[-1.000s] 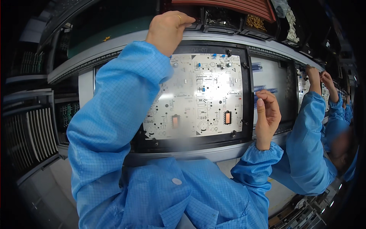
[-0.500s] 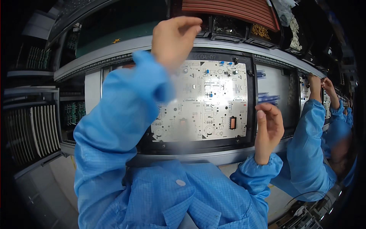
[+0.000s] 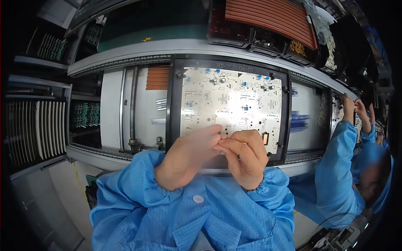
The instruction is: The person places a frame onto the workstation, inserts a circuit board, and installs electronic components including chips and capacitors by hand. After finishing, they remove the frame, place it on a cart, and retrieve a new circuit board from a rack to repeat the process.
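Note:
My left hand [image 3: 187, 155] and my right hand [image 3: 246, 155] meet fingertip to fingertip over the near edge of a white circuit board [image 3: 226, 97]. Both pinch, and whatever is between their fingers is too small or hidden to make out; the left hand is partly blurred. The board lies in a black frame [image 3: 286, 109]. Small blue, black and silver parts stand on it, mostly along its far side. A black part with an orange middle [image 3: 265, 138] sits near its right end, just beside my right hand. My hands cover the board's near left area.
The frame rests between conveyor rails [image 3: 293, 168]. Beyond the far rail stand dark bins of small parts [image 3: 268, 42], with orange-brown strips [image 3: 272, 19] across them. At left is a rack of boards [image 3: 37, 129]. A co-worker's sleeve [image 3: 335, 163] and hands are at right.
My left hand has come back from the bins at the far side, down to the near edge of the board. My right hand has moved left to meet it, its fingers now closed.

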A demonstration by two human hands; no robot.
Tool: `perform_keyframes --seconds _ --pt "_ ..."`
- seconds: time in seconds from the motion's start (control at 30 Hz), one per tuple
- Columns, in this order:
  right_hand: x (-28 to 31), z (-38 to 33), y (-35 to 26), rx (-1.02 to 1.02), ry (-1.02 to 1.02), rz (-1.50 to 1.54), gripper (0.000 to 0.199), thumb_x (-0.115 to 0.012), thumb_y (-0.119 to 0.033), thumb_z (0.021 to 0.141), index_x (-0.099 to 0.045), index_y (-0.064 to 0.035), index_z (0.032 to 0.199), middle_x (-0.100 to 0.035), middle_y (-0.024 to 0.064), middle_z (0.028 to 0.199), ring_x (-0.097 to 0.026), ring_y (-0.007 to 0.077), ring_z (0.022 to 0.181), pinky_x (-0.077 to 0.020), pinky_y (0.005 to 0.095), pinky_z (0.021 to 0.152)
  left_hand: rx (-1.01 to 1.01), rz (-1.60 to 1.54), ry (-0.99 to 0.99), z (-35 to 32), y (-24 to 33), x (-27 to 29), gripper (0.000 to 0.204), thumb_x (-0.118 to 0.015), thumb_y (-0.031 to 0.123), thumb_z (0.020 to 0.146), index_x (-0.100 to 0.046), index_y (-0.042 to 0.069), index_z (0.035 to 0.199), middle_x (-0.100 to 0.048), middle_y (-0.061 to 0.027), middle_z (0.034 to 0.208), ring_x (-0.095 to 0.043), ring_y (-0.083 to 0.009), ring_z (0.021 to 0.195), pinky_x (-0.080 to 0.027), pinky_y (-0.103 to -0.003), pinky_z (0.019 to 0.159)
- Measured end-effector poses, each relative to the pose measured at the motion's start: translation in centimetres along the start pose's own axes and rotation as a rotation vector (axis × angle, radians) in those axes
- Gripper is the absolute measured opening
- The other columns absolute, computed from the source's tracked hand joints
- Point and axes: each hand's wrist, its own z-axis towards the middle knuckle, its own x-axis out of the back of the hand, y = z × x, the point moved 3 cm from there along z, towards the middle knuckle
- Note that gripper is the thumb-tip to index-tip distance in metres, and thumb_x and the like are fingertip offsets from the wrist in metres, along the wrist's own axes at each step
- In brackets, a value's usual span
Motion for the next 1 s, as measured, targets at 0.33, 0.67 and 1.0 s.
perform_keyframes --seconds 0.33,0.67,1.0 --pt "-0.5 0.3 -0.1 0.038 -0.033 -0.145 0.029 -0.073 0.000 0.060 -0.067 -0.0035 0.089 -0.060 0.0074 0.086 -0.058 0.0233 0.074 -0.0474 0.0314 0.060 -0.156 0.160 0.000 0.0 -0.1 0.3 0.025 -0.055 0.005 0.095 -0.062 -0.003 0.118 -0.067 -0.0151 0.111 -0.064 -0.0198 0.102 -0.050 -0.031 0.092" --pt "-0.6 0.8 0.1 0.026 -0.134 -0.156 0.030 -0.076 0.006 0.064 -0.069 -0.0029 0.092 -0.061 0.0083 0.087 -0.057 0.0228 0.076 -0.0455 0.0299 0.063 -0.320 0.400 -0.016 0.7 0.1 1.0 0.027 -0.058 0.007 0.093 -0.062 -0.002 0.118 -0.066 -0.0139 0.106 -0.064 -0.0174 0.094 -0.053 -0.027 0.084" --pt "-0.6 0.4 1.4 -0.352 -0.151 0.263 0.022 -0.069 0.008 0.073 -0.073 -0.0038 0.092 -0.061 0.0066 0.088 -0.060 0.0174 0.078 -0.0492 0.0269 0.068 -0.187 0.607 -0.105 0.4 1.5 0.3 0.021 -0.056 0.009 0.096 -0.064 -0.005 0.110 -0.068 -0.0111 0.101 -0.064 -0.0136 0.085 -0.053 -0.026 0.077"
